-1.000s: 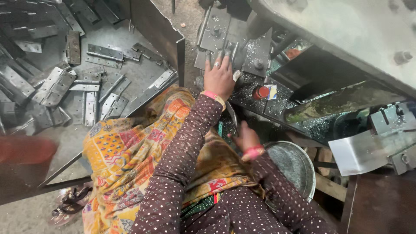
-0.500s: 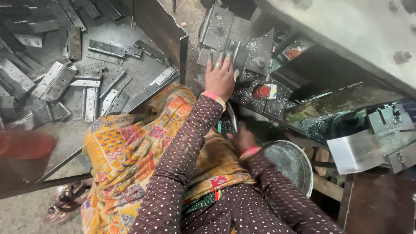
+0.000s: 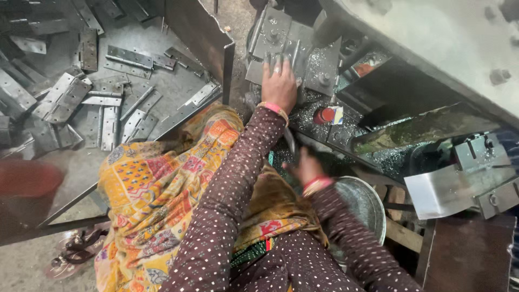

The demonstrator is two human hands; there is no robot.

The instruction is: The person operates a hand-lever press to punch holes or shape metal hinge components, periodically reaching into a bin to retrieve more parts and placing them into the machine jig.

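- Closest in, the right hand sits low above a round metal bowl; it's blurry, so can't tell if it grips anything.
- Further out, the left hand lies flat, fingers spread, on a grey metal plate in the machine.
- Way off left, a loose pile of hinges.

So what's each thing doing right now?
Left hand: flat on the metal plates of the machine.
Right hand: blurred, low beside the pan; I can't tell if it holds anything.
Pan: upright under the bench.
Hinges: lying loose in the tray.
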